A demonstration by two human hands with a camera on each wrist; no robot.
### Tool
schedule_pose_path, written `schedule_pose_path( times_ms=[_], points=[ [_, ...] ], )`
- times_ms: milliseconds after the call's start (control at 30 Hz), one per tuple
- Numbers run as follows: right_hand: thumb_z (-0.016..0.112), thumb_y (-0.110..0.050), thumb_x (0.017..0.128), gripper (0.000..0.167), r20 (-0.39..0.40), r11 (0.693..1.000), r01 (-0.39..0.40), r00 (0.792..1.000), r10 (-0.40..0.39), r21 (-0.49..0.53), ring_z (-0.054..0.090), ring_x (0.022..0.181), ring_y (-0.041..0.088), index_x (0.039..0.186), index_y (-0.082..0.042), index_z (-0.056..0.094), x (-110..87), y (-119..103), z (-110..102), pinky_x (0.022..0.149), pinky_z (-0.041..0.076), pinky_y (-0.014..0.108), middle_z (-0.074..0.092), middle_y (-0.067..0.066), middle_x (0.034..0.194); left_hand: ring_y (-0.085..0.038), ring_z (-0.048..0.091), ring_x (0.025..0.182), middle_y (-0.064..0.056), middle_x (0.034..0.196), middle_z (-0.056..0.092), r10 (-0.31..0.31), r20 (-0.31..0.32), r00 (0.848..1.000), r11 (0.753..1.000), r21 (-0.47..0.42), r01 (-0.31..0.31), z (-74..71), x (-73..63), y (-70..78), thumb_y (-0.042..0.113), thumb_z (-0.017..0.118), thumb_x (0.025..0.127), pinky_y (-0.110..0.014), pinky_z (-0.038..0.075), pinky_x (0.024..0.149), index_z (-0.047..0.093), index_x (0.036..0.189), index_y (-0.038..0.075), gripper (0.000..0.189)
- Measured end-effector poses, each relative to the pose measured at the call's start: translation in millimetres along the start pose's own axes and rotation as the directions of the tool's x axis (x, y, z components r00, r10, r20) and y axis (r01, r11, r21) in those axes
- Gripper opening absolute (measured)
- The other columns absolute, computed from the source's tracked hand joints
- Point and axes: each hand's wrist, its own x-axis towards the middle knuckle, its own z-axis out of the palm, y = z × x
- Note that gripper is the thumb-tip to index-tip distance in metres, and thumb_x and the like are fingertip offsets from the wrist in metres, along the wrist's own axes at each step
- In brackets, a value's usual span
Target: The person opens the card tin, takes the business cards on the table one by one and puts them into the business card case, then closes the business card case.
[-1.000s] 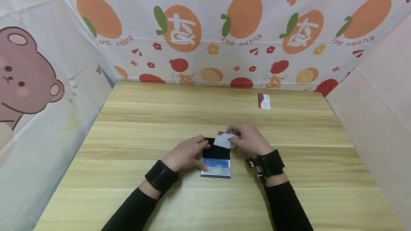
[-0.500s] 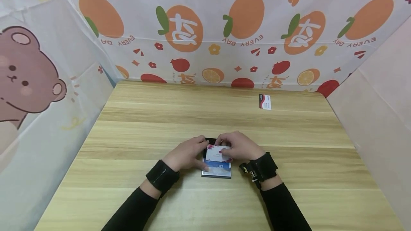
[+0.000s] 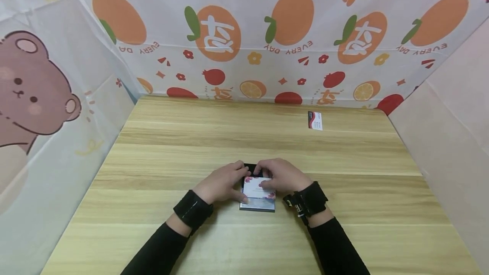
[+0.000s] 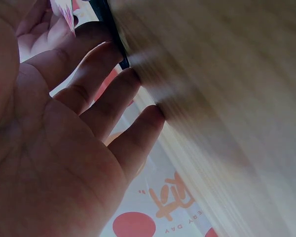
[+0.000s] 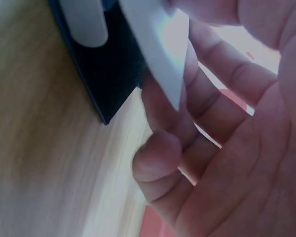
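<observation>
An open black card holder (image 3: 261, 206) with a clear pocket lies on the table, at the middle of the head view. My left hand (image 3: 221, 182) rests on its left side, thumb on the pocket and fingertips near the upper left corner. The left wrist view has those fingers loosely extended, touching the holder's edge and the tabletop. My right hand (image 3: 285, 176) pinches a white business card (image 3: 253, 186) with pink flowers. The card lies over the holder, its lower edge at the pocket. Its tilted face (image 5: 160, 49) shows in the right wrist view.
Another business card (image 3: 315, 121), red, black and white, lies at the back right of the wooden table (image 3: 172, 147). Behind the table hangs a fruit-printed cloth (image 3: 252, 24), with a bear-printed cloth (image 3: 42, 88) to the left and a pale one (image 3: 454, 96) on the right.
My right hand has brought the flowered card left and down toward the holder's pocket. The blue VIP card seen in the pocket before is now covered. My left hand has stayed in place.
</observation>
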Motion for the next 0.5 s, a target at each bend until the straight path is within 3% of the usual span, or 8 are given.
schedule_pose_path(
  times_ms=[400, 500],
  points=[
    [0.074, -0.015, 0.088, 0.016, -0.002, 0.999, 0.035, 0.999, -0.035, -0.015, 0.055, 0.078, 0.011, 0.101, -0.025, 0.072, 1.7, -5.6, 1.7, 0.07, 0.047, 0.028, 0.061, -0.009, 0.084, -0.013, 0.051, 0.09, -0.001, 0.109, 0.055, 0.018, -0.007, 1.0, 1.0, 0.002, -0.018, -2.2, -1.7, 1.3, 0.046, 0.085, 0.072, -0.032, 0.048, 0.082, 0.063, 0.128, 0.003, 0.073],
    [0.075, -0.016, 0.087, 0.015, 0.035, 1.0, 0.025, 0.999, -0.025, 0.009, 0.056, 0.075, 0.011, 0.099, -0.026, 0.072, 2.1, -6.8, 1.9, 0.067, 0.047, 0.028, 0.061, -0.008, 0.081, -0.013, 0.051, 0.09, -0.001, 0.111, 0.056, 0.014, -0.008, 1.0, 1.0, -0.003, -0.014, -3.2, -1.6, 1.5, 0.046, 0.085, 0.072, -0.032, 0.048, 0.081, 0.064, 0.127, 0.004, 0.072]
  ],
)
